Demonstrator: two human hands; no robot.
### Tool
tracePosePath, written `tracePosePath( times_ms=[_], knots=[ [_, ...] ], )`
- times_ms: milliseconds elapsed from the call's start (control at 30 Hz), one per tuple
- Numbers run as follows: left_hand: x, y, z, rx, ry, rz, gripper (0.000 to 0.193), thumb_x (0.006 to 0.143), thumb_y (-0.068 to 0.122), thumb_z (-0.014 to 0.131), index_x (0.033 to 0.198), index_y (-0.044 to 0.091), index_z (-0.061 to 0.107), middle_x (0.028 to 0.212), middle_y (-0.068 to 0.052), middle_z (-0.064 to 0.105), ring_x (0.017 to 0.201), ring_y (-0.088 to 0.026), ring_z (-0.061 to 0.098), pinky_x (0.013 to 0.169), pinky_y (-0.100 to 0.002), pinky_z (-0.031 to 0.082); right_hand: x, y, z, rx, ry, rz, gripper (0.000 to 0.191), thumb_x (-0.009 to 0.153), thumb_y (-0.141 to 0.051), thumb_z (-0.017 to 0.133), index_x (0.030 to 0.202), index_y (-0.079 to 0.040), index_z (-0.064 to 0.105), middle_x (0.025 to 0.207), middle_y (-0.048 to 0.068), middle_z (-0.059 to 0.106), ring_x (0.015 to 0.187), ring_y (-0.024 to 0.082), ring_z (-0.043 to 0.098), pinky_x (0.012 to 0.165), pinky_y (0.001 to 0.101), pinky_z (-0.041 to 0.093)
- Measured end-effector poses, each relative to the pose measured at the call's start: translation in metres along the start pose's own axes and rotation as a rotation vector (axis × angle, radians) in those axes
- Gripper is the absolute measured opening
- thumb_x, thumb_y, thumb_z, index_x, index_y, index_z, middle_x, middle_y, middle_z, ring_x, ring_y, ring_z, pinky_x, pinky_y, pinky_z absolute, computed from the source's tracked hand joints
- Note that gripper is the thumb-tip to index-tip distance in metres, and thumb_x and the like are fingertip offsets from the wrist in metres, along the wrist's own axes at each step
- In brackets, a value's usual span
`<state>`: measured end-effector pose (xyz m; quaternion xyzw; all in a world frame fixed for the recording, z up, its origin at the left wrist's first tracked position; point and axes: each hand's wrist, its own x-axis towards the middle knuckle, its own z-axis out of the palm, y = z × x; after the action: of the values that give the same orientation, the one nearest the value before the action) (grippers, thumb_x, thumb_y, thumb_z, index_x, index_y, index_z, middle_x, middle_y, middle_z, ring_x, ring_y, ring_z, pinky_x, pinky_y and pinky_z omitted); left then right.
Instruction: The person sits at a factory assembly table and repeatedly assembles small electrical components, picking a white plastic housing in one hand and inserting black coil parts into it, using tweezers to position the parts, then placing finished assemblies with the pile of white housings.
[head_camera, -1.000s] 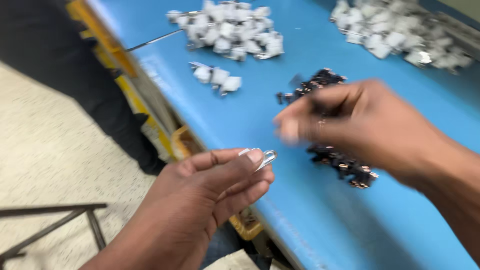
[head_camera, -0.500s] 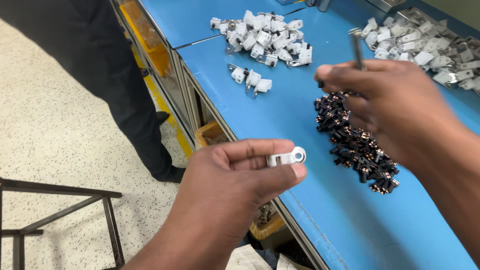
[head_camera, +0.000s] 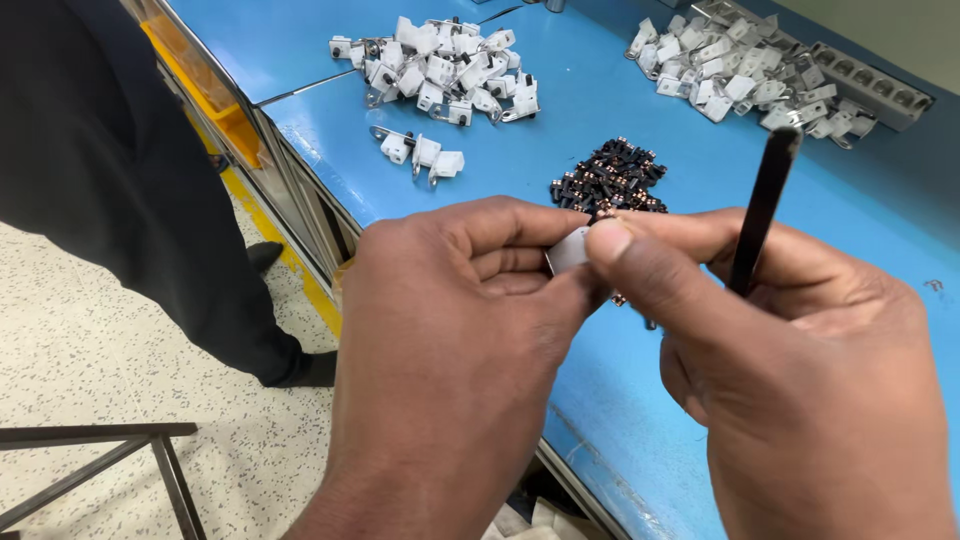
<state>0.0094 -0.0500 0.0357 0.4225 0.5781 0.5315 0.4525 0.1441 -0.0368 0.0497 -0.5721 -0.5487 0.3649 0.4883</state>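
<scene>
Two bare hands are meeting in the middle of the view, above the near edge of a blue worktable (head_camera: 640, 400). Starting at the far left, a person in dark clothing (head_camera: 110, 170) is standing on the speckled floor (head_camera: 90, 350), with part of a dark metal frame (head_camera: 120, 445) showing low in the corner. A yellow strip (head_camera: 215, 105) is running along the table's side.

Moving right, the left hand (head_camera: 450, 340) is closing its fingers around a small white clip (head_camera: 568, 250), with the forefinger curling over the top and the thumb pressing from below; only a pale corner of the clip is showing between the fingertips. The right hand (head_camera: 790, 390) is touching that same clip with its thumb tip, so both hands are pinching at it together. The right hand is also gripping a slim black tool (head_camera: 762, 205), which is standing nearly upright out of the curled fingers.

On the table behind the hands, three loose white clips (head_camera: 420, 155) are lying just beside a larger heap of white clips (head_camera: 440, 70). Directly beyond the pinched clip, a pile of small black parts (head_camera: 610, 180) is sitting on the blue surface. Farther right, another heap of white clips (head_camera: 740, 75) is spreading toward a long grey strip with holes (head_camera: 870, 90) at the table's back.
</scene>
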Motion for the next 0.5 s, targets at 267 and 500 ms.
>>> tracePosePath(
  times_ms=[267, 500],
  knots=[
    [0.004, -0.012, 0.001, -0.115, -0.036, 0.044, 0.024, 0.083, 0.019, 0.084, 0.102, 0.004, 0.084, 0.075, -0.003, 0.084, 0.062, -0.002, 0.072, 0.053, -0.018, 0.056, 0.022, 0.002, -0.023, 0.045, -0.220, 0.157, 0.031, 0.090, -0.026, 0.083, 0.108, -0.002, 0.074, 0.063, 0.001, 0.054, 0.048, 0.008, 0.034, 0.039, 0.0275, 0.023],
    [0.006, -0.007, 0.000, -0.115, -0.143, -0.093, 0.025, 0.077, 0.012, 0.086, 0.098, -0.001, 0.082, 0.073, -0.005, 0.084, 0.057, -0.004, 0.068, 0.048, -0.019, 0.050, 0.045, 0.009, -0.036, 0.185, -0.339, 0.130, 0.023, 0.107, -0.015, 0.055, 0.125, -0.002, 0.062, 0.090, 0.008, 0.063, 0.075, 0.014, 0.059, 0.068, 0.0297, 0.051]
  ],
)
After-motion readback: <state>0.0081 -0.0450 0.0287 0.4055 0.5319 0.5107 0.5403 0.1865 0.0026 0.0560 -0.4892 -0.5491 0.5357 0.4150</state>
